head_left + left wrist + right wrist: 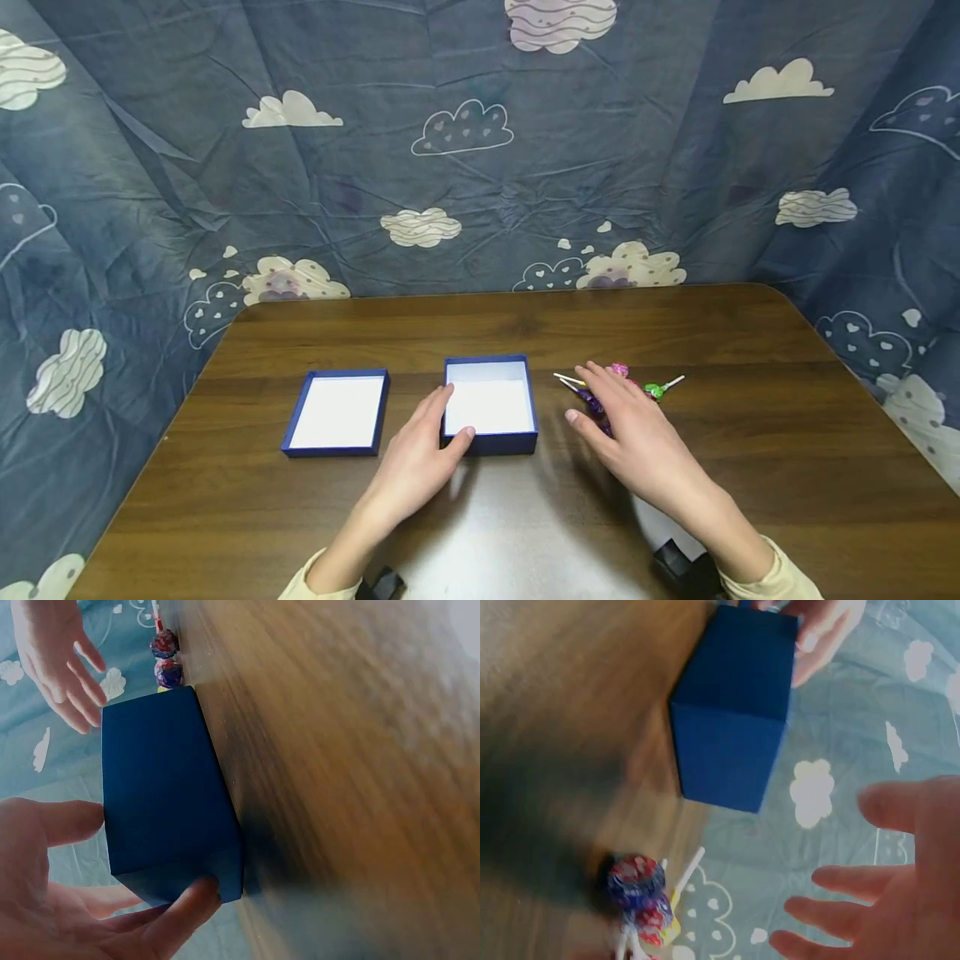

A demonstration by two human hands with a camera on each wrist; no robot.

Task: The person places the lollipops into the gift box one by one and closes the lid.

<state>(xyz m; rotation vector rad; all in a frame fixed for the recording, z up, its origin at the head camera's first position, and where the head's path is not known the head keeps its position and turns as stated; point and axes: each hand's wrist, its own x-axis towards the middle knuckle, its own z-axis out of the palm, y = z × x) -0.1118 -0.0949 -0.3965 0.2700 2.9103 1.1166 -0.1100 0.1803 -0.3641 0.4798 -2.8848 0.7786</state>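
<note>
A blue box (491, 400) with a white inside stands uncovered near the middle of the table. My left hand (420, 454) holds its near left corner, the thumb at the front rim and the fingers along the left side; the left wrist view shows the fingertips against the blue wall. To the right, my right hand (637, 433) hovers over a small group of wrapped lollipops (637, 881), fingers spread and holding nothing. Past the hand show a green lollipop (654, 391) and a pink one (619, 369); the hand hides part of the group in the head view.
Left of the box lies its shallow blue lid (337, 412), white inside facing up. The brown wooden table (225, 517) reaches back to a blue curtain (465, 183) with a cloud pattern.
</note>
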